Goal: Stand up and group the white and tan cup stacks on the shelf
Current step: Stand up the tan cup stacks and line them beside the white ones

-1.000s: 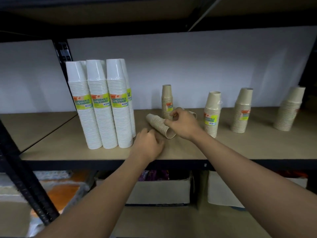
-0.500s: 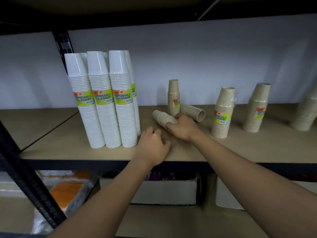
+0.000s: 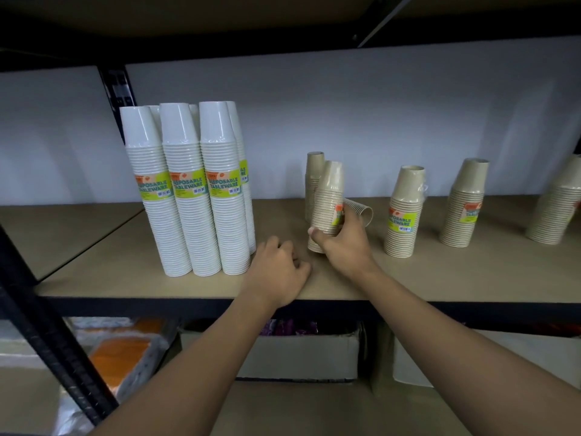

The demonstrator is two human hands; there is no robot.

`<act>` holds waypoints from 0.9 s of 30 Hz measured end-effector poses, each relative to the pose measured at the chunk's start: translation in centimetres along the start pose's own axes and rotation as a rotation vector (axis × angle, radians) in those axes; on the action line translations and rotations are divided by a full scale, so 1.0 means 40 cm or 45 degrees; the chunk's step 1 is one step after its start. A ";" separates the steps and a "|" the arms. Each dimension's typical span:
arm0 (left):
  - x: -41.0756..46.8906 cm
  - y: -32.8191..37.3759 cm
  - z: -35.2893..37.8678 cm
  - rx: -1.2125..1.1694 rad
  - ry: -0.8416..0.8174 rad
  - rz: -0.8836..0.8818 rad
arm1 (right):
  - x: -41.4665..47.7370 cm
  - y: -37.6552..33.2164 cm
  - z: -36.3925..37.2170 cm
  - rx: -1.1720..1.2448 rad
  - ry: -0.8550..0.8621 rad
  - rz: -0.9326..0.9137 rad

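Observation:
Several tall white cup stacks point(image 3: 188, 196) stand together at the left of the wooden shelf point(image 3: 440, 278). My right hand point(image 3: 344, 243) grips a small tan cup stack point(image 3: 328, 202), held upright with its base on the shelf. Directly behind it stands another tan stack point(image 3: 312, 174), and a third tan stack point(image 3: 361, 210) lies on its side, partly hidden by my hand. Further tan stacks stand upright to the right: one point(image 3: 404, 212), another point(image 3: 465, 202), and one point(image 3: 559, 206) at the frame edge. My left hand point(image 3: 278, 272) rests as a loose fist on the shelf beside the white stacks.
A black upright post point(image 3: 47, 335) crosses the lower left. Below the shelf sit cardboard boxes point(image 3: 298, 357) and wrapped orange packs point(image 3: 119, 360). A dark upper shelf point(image 3: 283, 20) hangs overhead. A white wall backs the shelf.
My right hand has tipped the lying tan stack upright and set it in front of the rear tan stack. My left hand has stayed on the shelf.

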State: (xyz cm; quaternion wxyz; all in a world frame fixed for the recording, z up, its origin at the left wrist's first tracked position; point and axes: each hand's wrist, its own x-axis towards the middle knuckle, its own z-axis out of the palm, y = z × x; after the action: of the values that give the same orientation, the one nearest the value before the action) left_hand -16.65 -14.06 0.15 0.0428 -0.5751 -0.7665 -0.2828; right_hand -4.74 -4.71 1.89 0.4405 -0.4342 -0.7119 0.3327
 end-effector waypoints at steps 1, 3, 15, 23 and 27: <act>0.000 0.001 0.000 -0.008 0.003 -0.002 | 0.000 0.005 0.000 -0.028 -0.017 0.004; -0.001 0.002 0.000 -0.019 0.007 -0.004 | 0.001 0.014 0.002 -0.081 -0.051 -0.019; -0.014 0.001 -0.002 -0.039 0.078 -0.040 | -0.011 0.020 -0.002 -0.018 -0.158 -0.053; -0.018 0.002 -0.002 -0.016 0.136 -0.037 | 0.001 0.040 0.023 -0.063 -0.102 -0.107; -0.018 0.003 -0.001 -0.007 0.139 -0.037 | 0.004 0.035 0.033 -0.065 -0.082 -0.122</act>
State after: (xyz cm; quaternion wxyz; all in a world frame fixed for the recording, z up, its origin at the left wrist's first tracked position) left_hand -16.31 -14.68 -0.07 0.0786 -0.5476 -0.7705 -0.3165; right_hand -5.51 -4.13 0.23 0.4216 -0.3997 -0.7539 0.3068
